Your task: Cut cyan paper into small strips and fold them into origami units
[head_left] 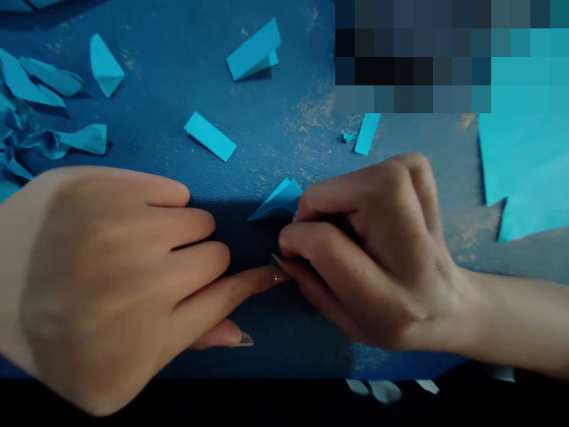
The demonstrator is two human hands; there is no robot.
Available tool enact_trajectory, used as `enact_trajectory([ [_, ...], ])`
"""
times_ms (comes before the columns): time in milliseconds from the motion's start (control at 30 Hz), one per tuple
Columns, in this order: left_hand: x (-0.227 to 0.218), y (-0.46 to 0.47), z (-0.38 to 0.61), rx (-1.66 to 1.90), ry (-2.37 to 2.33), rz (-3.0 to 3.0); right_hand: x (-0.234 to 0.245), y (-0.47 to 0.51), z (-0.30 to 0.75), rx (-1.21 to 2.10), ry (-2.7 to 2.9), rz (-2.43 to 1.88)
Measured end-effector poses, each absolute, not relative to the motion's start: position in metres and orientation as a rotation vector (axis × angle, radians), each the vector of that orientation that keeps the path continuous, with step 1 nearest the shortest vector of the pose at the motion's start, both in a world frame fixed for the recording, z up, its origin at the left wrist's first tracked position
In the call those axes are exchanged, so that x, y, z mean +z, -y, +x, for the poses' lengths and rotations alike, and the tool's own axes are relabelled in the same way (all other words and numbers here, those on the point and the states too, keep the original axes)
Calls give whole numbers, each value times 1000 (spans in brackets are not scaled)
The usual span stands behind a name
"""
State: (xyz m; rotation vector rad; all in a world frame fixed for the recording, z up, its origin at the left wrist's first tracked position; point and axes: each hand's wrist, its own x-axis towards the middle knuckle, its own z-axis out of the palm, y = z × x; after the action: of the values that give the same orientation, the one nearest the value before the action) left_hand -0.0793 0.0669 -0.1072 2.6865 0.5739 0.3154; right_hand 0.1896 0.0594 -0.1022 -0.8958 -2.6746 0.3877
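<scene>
My right hand [373, 255] is closed, its fingers curled around one end of a small folded piece of blue paper [280, 201]. A pointed corner of that paper sticks out to the left; the rest is hidden behind the fingers. My left hand [128, 267] is palm down over the table, with the index finger stretched out until its tip meets the right hand's fingertips. The left thumb lies apart from the index finger, and no object shows in that hand.
Folded blue strips [211, 136] and other small paper pieces [106, 65] are scattered on the worn blue table [151, 118]. Crumpled scraps [53, 136] lie at far left. A large blue sheet [524, 172] sits at right. Pale scraps [384, 390] show beyond the near edge.
</scene>
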Motion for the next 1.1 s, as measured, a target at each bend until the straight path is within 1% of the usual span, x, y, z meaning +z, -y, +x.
enact_trajectory([
  [100,-108,-71,-78,291,-263,2868,-102,-58,191,347,2695,-858],
  [667,-111,-69,-79,302,-242,2939,-109,-68,198,46,2670,-890],
  [900,-103,-72,-67,286,-287,3033,-111,-73,200,181,2424,-847],
  [1100,-102,-63,-60,266,-374,3083,-112,-74,199,201,2382,-769],
])
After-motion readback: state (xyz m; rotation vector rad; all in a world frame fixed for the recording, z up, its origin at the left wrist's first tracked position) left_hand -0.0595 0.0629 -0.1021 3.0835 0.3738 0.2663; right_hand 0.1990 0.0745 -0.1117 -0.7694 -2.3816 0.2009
